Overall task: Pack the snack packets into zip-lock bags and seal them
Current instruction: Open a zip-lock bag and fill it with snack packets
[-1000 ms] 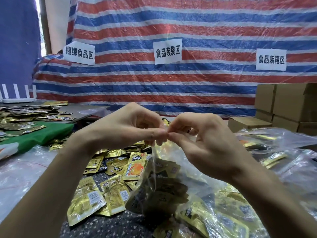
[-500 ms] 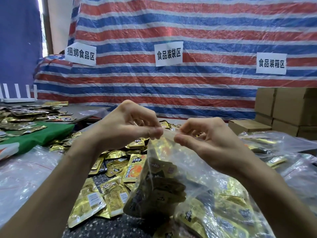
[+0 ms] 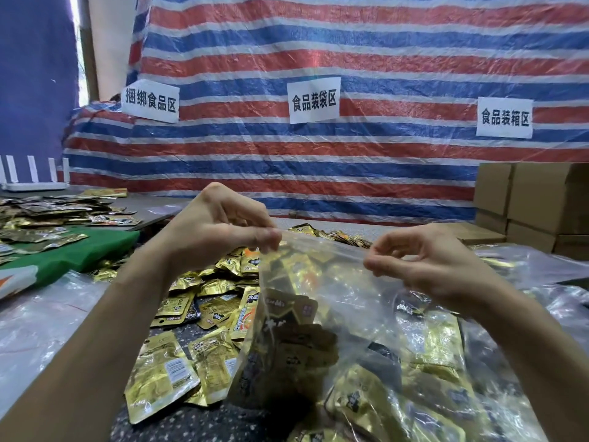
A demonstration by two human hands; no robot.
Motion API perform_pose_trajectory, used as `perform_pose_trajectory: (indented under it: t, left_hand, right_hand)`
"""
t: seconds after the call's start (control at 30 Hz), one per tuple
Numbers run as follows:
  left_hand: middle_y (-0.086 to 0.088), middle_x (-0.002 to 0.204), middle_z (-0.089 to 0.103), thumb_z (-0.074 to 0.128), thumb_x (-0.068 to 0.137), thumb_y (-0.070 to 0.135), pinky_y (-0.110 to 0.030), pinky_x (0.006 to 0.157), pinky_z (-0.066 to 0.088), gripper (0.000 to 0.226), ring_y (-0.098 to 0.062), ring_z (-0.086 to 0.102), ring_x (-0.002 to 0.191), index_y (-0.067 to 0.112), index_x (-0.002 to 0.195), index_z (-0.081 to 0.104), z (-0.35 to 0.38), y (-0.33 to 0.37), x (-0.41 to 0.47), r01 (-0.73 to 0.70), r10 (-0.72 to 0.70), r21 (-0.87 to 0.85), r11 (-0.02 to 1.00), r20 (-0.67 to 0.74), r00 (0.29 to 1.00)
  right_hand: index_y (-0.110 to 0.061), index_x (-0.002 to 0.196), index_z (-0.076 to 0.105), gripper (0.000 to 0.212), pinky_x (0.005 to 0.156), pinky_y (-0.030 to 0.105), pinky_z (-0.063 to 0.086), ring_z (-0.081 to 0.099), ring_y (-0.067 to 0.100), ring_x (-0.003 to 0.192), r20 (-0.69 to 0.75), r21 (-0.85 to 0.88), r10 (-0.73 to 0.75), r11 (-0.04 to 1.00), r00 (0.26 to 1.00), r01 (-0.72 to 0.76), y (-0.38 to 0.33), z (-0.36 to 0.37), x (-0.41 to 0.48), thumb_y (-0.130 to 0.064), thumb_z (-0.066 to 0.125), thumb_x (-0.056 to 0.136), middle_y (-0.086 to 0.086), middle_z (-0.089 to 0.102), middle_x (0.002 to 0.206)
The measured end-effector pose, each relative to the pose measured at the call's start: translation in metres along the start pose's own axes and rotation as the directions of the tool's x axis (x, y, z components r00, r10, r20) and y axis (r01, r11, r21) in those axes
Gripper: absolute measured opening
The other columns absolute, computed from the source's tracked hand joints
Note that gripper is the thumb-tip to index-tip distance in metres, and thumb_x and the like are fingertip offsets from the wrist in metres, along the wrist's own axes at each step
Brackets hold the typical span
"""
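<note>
Along the top strip of the clear plastic zip-lock bag [image 3: 350, 301], both hands had drawn apart. A second earlier, thumbs and forefingers met at the middle of the strip. Now the left hand [image 3: 216, 237] pinched the bag's left corner while the right hand [image 3: 424, 266] pinched the strip toward its right end, the edge stretched taut between them. That spread read as a run along the zipper, so the seal was probably pressed shut over most of its length, though the clear plastic did not show whether the tracks had fully locked.

Inside the bag, a dark-and-gold stack of foil snack packets [image 3: 296, 339] sagged to its lower left. Left of the bag, loose gold foil snack packets [image 3: 165, 374] littered the speckled tabletop [image 3: 197, 422], awaiting packing. Behind the bag, to its right, stood brown cardboard boxes [image 3: 548, 199].
</note>
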State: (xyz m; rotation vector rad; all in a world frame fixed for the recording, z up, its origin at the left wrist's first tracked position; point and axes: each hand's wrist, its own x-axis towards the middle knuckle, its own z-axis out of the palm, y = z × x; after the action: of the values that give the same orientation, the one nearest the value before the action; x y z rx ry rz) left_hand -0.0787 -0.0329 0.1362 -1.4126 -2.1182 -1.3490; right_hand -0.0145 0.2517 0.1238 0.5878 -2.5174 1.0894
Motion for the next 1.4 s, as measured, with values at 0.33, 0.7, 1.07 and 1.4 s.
perform_pose_trajectory:
  t: [0.33, 0.7, 1.07, 1.4]
  left_hand:
    - [-0.011, 0.071, 0.071, 0.074, 0.074, 0.039, -0.028, 0.063, 0.051, 0.019, -0.027, 0.064, 0.069, 0.021, 0.075, 0.080, -0.002, -0.002, -0.001, 0.026, -0.026, -0.034, 0.999, -0.009, 1.000]
    - [0.002, 0.072, 0.071, 0.067, 0.081, 0.036, -0.036, 0.061, 0.050, 0.019, -0.016, 0.063, 0.067, 0.022, 0.076, 0.078, 0.002, 0.011, 0.001, 0.061, -0.067, 0.253, 0.965, 0.013, 0.998]
    - [0.007, 0.076, 0.070, 0.066, 0.085, 0.030, -0.036, 0.066, 0.052, 0.013, -0.013, 0.065, 0.073, 0.022, 0.078, 0.073, 0.022, 0.026, 0.004, 0.003, -0.023, 0.238, 0.971, 0.084, 0.996]
    - [0.015, 0.091, 0.067, 0.060, 0.074, 0.055, -0.026, 0.064, 0.053, 0.037, -0.007, 0.063, 0.081, 0.029, 0.100, 0.068, 0.039, 0.019, 0.012, 0.050, -0.022, 0.284, 0.958, -0.100, 0.995]
  right_hand:
    - [-0.010, 0.078, 0.075, 0.024, 0.069, 0.037, 0.050, 0.062, 0.014, 0.066, 0.047, 0.053, 0.123, 0.991, 0.991, -0.126, 0.013, -0.019, -0.006, -0.033, 0.072, 0.074, 0.004, 0.072, 0.073]
    - [-0.016, 0.057, 0.074, 0.039, 0.048, 0.021, 0.048, 0.060, 0.013, 0.048, 0.054, -0.196, 0.264, 0.949, 0.963, -0.249, 0.007, -0.028, -0.009, -0.055, 0.074, 0.060, 0.003, 0.069, 0.056]
    - [-0.044, 0.142, 0.036, 0.109, 0.095, 0.017, 0.043, 0.052, -0.005, 0.113, 0.289, -0.303, 0.202, 0.947, 0.936, -0.111, -0.016, 0.022, -0.007, -0.068, 0.086, 0.048, -0.027, 0.050, 0.130]
    - [-0.003, 0.087, 0.071, 0.006, 0.055, 0.040, 0.061, 0.072, 0.037, 0.067, 0.161, 0.091, 0.333, 0.932, 0.929, -0.350, -0.015, 0.043, 0.000, -0.001, 0.067, 0.091, 0.021, 0.074, 0.084]
